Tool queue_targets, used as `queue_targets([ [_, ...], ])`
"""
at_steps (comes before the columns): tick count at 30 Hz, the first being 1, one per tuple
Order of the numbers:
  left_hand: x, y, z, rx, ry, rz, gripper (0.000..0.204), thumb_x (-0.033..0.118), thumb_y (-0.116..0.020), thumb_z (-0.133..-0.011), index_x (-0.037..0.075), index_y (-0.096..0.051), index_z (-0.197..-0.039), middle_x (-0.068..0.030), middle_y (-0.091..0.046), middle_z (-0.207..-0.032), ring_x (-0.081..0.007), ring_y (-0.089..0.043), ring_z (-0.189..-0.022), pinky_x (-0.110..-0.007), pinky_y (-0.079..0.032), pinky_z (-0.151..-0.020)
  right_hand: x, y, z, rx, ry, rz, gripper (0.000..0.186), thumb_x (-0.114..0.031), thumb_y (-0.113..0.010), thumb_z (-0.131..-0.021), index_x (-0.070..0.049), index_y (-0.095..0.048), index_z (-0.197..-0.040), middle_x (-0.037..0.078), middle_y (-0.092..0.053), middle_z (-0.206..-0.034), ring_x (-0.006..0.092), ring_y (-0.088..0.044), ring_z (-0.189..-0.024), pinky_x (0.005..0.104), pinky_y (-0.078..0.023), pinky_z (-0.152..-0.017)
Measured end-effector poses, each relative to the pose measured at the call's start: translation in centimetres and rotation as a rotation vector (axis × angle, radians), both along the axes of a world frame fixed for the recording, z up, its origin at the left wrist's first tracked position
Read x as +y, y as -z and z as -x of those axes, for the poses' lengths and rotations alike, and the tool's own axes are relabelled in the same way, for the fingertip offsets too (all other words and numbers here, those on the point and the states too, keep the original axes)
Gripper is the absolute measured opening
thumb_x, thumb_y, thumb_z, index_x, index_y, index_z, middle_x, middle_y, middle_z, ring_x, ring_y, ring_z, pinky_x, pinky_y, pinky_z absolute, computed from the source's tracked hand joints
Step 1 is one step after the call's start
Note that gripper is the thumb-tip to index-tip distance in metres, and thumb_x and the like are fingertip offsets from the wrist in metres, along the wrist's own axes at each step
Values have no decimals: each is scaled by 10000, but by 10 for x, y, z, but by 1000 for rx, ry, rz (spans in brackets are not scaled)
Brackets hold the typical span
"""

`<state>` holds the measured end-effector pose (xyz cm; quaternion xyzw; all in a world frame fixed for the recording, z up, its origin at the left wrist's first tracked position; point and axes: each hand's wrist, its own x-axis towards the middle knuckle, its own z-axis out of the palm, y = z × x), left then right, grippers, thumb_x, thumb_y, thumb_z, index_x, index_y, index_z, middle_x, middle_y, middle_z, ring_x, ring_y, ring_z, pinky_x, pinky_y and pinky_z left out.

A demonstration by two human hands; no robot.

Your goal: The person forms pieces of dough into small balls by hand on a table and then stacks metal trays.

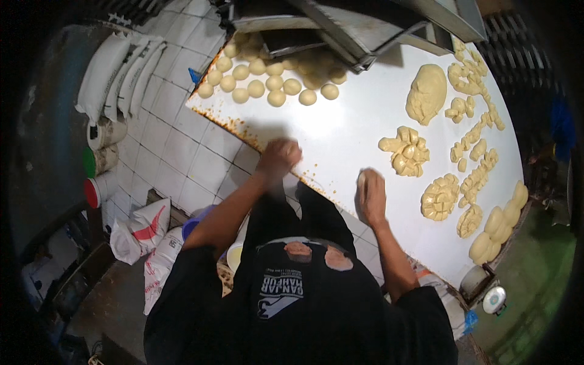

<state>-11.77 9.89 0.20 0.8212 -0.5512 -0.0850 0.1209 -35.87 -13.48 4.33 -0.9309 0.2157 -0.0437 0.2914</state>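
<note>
My left hand [281, 157] is over the near left edge of the white tabletop [340, 128], smeared by motion, so its fingers do not show clearly. My right hand [371, 193] rests on the table near the front edge, fingers curled in; whatever may be under them is hidden. Beyond my left hand sit many round dough balls [275, 98] in loose rows. Cut dough pieces [407, 152] lie in a heap to the right of my right hand. Behind them stands a large smooth lump of dough [426, 94].
Metal trays [365, 30] overhang the far side. More dough clusters [440, 198], strips [480, 176] and long loaf-shaped pieces [499, 228] line the right side. Crumbs [237, 129] dot the left edge. White sacks [109, 79], buckets [103, 188] and a lidded pot [494, 300] stand around the table.
</note>
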Motion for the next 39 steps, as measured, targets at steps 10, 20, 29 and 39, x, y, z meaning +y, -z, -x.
queue_targets([
  [10, 46, -25, 12, 380, -153, 479, 230, 133, -673, -888, 78, -693, -1110, -117, -626, -1168, -331, -603, -1132, -496, -487, -1054, 122, -49, -300, -216, -231, 108, 647, -447, -833, -866, 56, -585, -1188, 253, -591, -1152, 431, -586, -1071, 489, -485, -916],
  [20, 105, -41, 1, 304, -347, 388, 734, 348, -788, -894, -25, -528, -1471, -206, -507, -1543, -419, -445, -1451, -552, -374, -1176, 43, 19, -178, 190, -774, 12, 374, -396, -765, -909, -58, -632, -996, 146, -641, -1043, 384, -587, -1059, 505, -463, -880],
  [29, 145, -70, 33, 274, -573, 371, 427, 140, -746, -934, 38, -619, -1329, -172, -614, -1372, -383, -612, -1260, -462, -518, -1064, 49, 22, -170, -248, -497, 204, 217, -203, -811, -868, -73, -653, -937, 125, -651, -989, 363, -584, -973, 504, -444, -853],
  [39, 154, -60, 57, 383, -695, 496, 366, 125, -695, -957, 11, -634, -1300, -193, -645, -1310, -394, -635, -1210, -461, -524, -1032, 52, 7, -152, -135, -316, -137, 229, -155, -633, -1023, -20, -697, -1196, 220, -696, -1245, 410, -645, -1184, 482, -492, -1055],
])
